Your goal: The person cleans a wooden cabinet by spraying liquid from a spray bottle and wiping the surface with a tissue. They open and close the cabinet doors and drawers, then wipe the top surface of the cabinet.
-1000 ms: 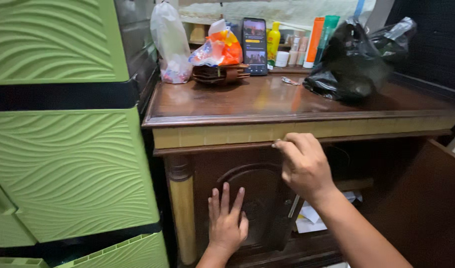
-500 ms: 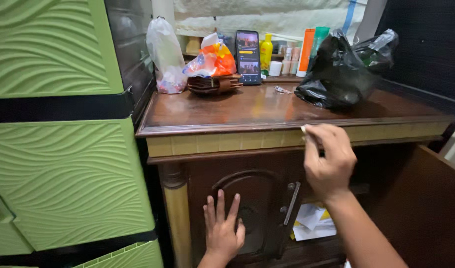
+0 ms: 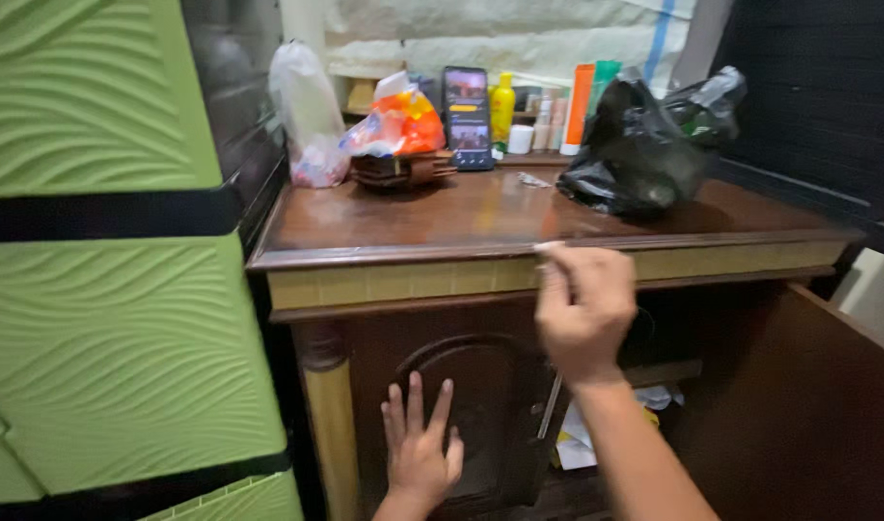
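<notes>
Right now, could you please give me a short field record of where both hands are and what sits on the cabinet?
left hand: flat on the shut cabinet door, fingers spread
right hand: at the cabinet top's front edge, holding nothing visible
right door: swung open
on top: black bag, phone, orange packet, bottles at the back
left side: green drawers

left hand (image 3: 419,452) flat, fingers spread, right hand (image 3: 584,309) raised

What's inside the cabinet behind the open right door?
Through the gap beside the right hand, white papers and something yellow lie on the cabinet floor. The rest is dark, and the closed left door, under the left hand, hides the other half.
</notes>
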